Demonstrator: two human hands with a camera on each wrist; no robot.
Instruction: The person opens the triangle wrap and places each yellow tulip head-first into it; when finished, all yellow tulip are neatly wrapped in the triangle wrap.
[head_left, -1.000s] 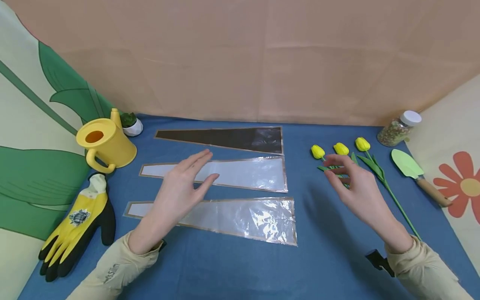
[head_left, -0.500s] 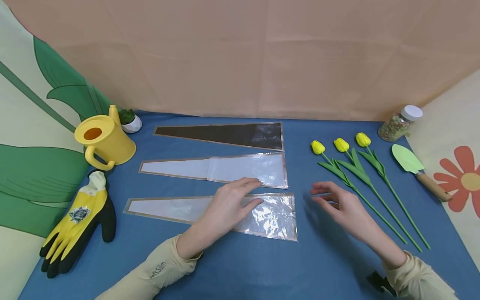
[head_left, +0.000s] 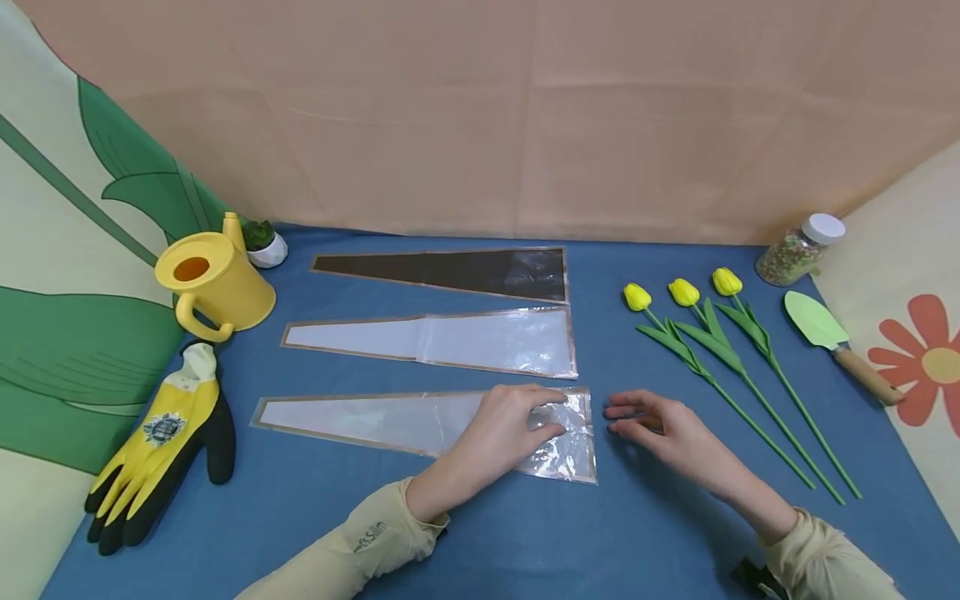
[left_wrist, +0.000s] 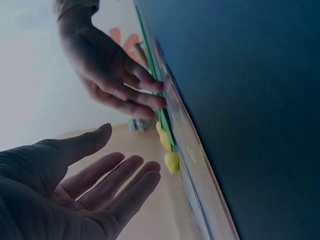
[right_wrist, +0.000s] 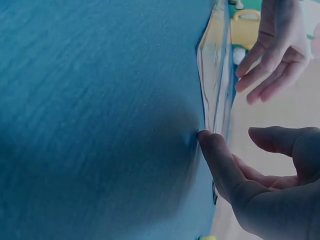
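Three flat tapered clear-plastic flower sleeves lie on the blue cloth: a front white one, a middle white one and a dark one at the back. Above the wide right end of the front sleeve is my left hand, fingers loosely bent; the left wrist view shows its palm holding nothing. Just beyond that sleeve's right edge is my right hand, relaxed and holding nothing. In the right wrist view its fingertips are at the cloth beside the sleeve; contact is uncertain.
Three yellow tulips lie right of the sleeves. Farther right are a green trowel and a lidded jar. At left stand a yellow watering can and a small potted plant, with a yellow-black glove in front.
My left hand has moved right and nearer, from over the middle sleeve to the front sleeve's wide end. My right hand has come down and left, off the tulips, toward that sleeve's edge.
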